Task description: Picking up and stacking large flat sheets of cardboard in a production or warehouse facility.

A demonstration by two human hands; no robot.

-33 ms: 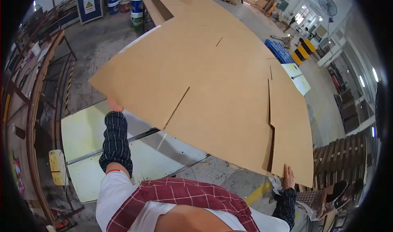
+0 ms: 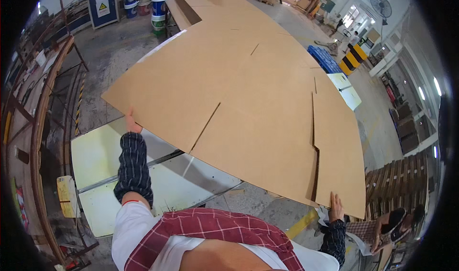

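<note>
A large brown cardboard sheet (image 2: 258, 94) with slits and a long split flap on its right side stretches away from me. At its near left edge, my left hand (image 2: 133, 123) grips the rim, a digit lying on top and the other fingers hidden underneath. My right hand (image 2: 336, 207) holds the near right edge of the flap, its fingers on the upper face and its thumb out of sight. Below the sheet's near left part is a pale yellow-white tabletop (image 2: 114, 199) with a dark gap across it.
Along the left runs a wooden-edged bench (image 2: 43, 108) on a metal frame. Paint buckets (image 2: 160, 5) stand at the far left. Blue pallets (image 2: 325, 59) and a yellow-black striped block (image 2: 353, 59) lie beyond the right edge. Another person (image 2: 387, 230) is at the lower right, near stacked boards (image 2: 399, 185).
The cardboard's near left corner has shifted slightly left, along with my left hand, and more of that hand's digit shows on top. My right hand has barely moved.
</note>
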